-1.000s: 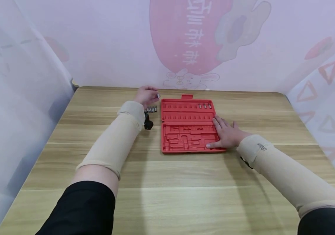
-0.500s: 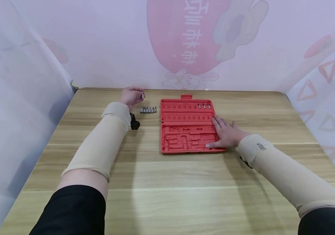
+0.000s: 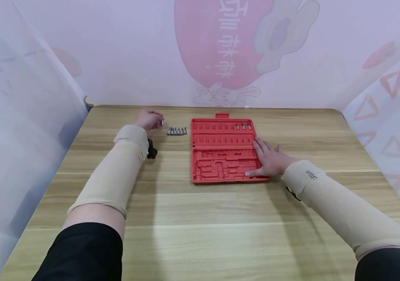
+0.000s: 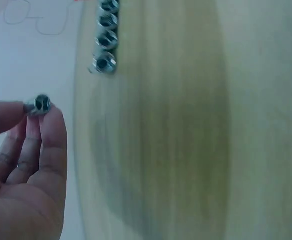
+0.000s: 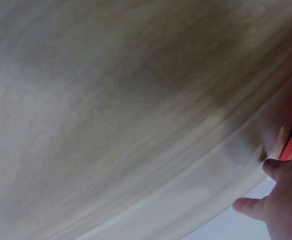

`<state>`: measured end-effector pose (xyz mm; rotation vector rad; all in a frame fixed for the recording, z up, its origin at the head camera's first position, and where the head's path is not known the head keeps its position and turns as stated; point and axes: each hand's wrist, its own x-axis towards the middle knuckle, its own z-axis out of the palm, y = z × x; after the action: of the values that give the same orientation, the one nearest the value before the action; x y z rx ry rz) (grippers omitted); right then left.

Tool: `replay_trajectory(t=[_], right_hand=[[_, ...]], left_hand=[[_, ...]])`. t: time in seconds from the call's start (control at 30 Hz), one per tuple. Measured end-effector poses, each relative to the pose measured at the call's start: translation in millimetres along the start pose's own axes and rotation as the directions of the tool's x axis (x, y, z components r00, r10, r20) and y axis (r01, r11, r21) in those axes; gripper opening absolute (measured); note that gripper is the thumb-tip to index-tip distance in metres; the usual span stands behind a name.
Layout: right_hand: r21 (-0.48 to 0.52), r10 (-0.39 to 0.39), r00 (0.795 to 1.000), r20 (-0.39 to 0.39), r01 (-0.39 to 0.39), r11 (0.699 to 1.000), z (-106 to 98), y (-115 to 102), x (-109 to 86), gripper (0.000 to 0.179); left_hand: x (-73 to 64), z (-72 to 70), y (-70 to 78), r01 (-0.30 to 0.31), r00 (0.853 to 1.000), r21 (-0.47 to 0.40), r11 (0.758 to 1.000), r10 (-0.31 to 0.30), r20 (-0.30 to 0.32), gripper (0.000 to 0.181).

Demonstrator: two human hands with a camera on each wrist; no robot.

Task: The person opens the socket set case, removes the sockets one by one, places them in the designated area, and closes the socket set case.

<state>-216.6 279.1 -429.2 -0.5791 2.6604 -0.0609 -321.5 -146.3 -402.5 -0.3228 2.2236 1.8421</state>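
My left hand point(image 3: 149, 120) pinches a small shiny metal bit socket point(image 4: 42, 103) between thumb and fingertips, just left of a row of similar bit sockets point(image 3: 176, 131). In the left wrist view, the hollow end of the pinched one faces the camera, and the row's sockets point(image 4: 104, 63) lie on the wood beyond it. An opened red plastic tool case point(image 3: 207, 182) lies flat on the table. Three bit sockets point(image 3: 243, 126) sit in its upper right slots. With fingers spread, my right hand point(image 3: 273, 160) rests on the case's right edge.
The wooden table point(image 3: 200, 234) has pale grain and a rounded back edge. A printed white and pink backdrop point(image 3: 133, 54) stands along its far side, and white curtains point(image 3: 27, 128) hang at the sides.
My left hand has moved left from beside the case's upper corner, past the row of bit sockets, and come slightly lower, still pinching one. My right hand stays on the case.
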Motion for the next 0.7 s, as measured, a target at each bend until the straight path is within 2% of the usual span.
replay_trajectory(t=[0.17,0.27,0.4,0.5,0.7], right_hand=[[-0.001,0.001,1.0,0.0,-0.001,1.0,-1.2,-0.4,-0.4,0.126],[0.009,0.001,1.0,0.0,-0.001,1.0,-1.1,0.0,-1.1,0.128],[0.019,-0.002,1.0,-0.005,0.002,1.0,1.3,2.9,-0.7,0.132],[0.022,0.0,1.0,-0.004,0.0,1.0,3.7,5.3,1.4,0.134],[0.034,0.003,1.0,-0.011,-0.002,0.999,5.2,6.2,2.6,0.134]], left_hand=[[12.9,-2.4,-10.1,0.008,0.998,0.179,0.984,-0.018,0.052,0.032],[20.4,-1.0,-13.7,-0.024,0.998,0.301,0.953,0.003,0.069,0.029],[23.1,1.8,-15.7,-0.05,0.997,0.431,0.901,0.02,0.073,0.029],[23.0,3.9,-16.7,-0.065,0.996,0.483,0.873,0.029,0.081,0.03],[22.2,8.7,-17.1,-0.091,0.995,0.542,0.836,0.056,0.08,0.029]])
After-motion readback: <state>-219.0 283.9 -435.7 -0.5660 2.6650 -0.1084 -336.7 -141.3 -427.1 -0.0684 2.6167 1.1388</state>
